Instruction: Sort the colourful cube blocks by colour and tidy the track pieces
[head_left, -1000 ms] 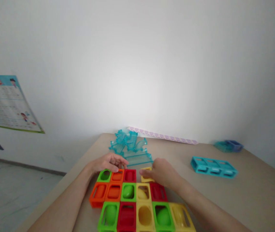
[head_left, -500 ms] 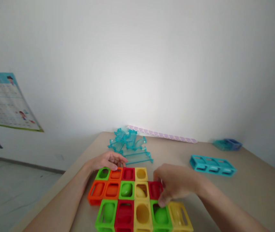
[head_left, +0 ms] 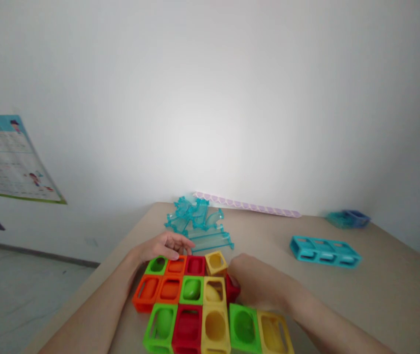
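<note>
Several open-sided cube blocks in green, orange, red and yellow lie in rows on the tabletop. My right hand grips a red cube block at the right of the middle row. That block is tilted and mostly hidden by the hand. A yellow cube block at the back right corner is turned askew. My left hand rests at the back left, its thumb against an orange cube block and its fingers loosely bent and apart. At the front right sit a green cube block and a yellow one.
Clear teal track pieces are heaped behind the blocks. A teal three-part block lies to the right on the table. Blue and teal pieces stand at the far right. A patterned purple strip lies along the wall.
My right hand has turned and tipped the red block, pulling it out of line. The back yellow block has swung askew. My left hand stays in place.
</note>
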`<state>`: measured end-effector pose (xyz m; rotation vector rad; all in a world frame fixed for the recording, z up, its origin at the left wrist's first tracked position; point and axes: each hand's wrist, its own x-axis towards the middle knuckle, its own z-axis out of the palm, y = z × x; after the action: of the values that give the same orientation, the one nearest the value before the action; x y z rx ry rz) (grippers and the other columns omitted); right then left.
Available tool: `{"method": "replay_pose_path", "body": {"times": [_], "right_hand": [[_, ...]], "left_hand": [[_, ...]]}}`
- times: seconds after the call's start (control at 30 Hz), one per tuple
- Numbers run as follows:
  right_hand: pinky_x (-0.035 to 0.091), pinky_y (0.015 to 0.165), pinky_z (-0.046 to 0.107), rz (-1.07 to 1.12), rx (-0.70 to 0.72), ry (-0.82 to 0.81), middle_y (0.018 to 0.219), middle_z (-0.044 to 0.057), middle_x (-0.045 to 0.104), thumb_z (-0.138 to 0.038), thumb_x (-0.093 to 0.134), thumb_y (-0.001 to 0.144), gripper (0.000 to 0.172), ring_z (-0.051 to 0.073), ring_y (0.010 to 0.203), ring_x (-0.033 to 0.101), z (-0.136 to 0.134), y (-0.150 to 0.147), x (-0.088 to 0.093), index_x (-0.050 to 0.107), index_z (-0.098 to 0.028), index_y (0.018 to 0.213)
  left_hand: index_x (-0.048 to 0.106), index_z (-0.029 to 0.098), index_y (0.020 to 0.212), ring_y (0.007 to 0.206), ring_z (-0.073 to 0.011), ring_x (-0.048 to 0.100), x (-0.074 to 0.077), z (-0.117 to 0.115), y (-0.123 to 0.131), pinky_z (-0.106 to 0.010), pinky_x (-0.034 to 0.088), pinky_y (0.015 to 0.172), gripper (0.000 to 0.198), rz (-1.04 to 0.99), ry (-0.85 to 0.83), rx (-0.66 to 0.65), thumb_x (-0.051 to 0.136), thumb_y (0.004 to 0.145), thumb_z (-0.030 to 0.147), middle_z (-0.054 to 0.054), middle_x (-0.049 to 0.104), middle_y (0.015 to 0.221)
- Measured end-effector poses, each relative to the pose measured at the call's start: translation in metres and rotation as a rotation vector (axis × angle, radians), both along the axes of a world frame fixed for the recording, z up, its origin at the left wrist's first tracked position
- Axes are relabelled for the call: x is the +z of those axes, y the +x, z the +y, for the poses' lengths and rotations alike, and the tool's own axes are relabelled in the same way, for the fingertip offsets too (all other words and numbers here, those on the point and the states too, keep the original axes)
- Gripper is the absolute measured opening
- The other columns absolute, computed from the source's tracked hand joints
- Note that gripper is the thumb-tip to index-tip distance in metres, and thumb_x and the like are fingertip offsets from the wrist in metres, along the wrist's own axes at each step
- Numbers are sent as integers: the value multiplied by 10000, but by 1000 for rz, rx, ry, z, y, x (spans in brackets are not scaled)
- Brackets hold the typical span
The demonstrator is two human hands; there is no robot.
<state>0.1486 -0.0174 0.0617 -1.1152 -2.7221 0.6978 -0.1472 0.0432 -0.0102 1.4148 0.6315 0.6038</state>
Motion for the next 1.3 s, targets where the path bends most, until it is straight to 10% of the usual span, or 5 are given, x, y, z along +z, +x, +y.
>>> {"method": "replay_pose_path", "body": {"times": [0.43,0.8,1.07,1.3], "right_hand": [[207,453,256,-118,-244,156,557,0,579,-253,630,670,113,104,473,430,3,7,21,596,-186,585],[376,636,245,427,-345,244,773,21,612,-317,575,856,221,157,733,542,-9,-46,-12,530,-197,676],[442,752,281,522,-340,74,907,39,652,-318,666,792,143,180,833,599,5,-57,-28,630,-193,854],[448,924,380,569,-271,-18,1214,138,576,-305,601,830,495,239,1095,575,4,-51,-41,403,-167,1262]], "left_hand": [[683,159,1124,746,-153,619,5,-1,3,-225,450,639,504,18,9,8,796,642,250,-117,702,1007],[656,150,1143,795,-190,622,8,-3,6,-266,458,673,507,52,109,61,780,685,330,-130,686,1042],[626,193,1211,861,-224,578,34,-29,27,-315,457,778,734,344,675,300,848,559,444,-81,680,1031],[605,157,1029,814,-196,624,33,-34,39,-296,495,734,405,63,470,462,763,696,326,-55,669,936]]}}
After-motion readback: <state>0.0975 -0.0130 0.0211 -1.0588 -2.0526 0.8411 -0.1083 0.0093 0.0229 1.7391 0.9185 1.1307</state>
